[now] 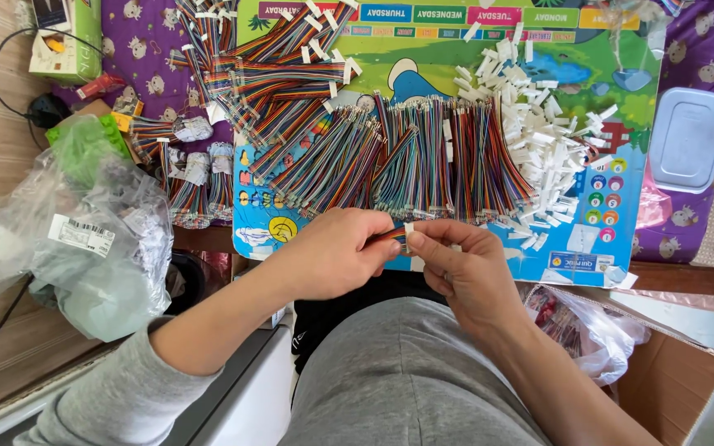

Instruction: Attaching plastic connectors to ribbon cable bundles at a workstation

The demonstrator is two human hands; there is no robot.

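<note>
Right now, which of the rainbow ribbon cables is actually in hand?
The single short ribbon cable pinched between the left hand and right hand, just below the table row. The loose row and the pile lie untouched.

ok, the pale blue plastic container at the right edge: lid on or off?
On. The container lies flat on the purple cloth with its lid seated all round the rim; nothing inside shows.
</note>
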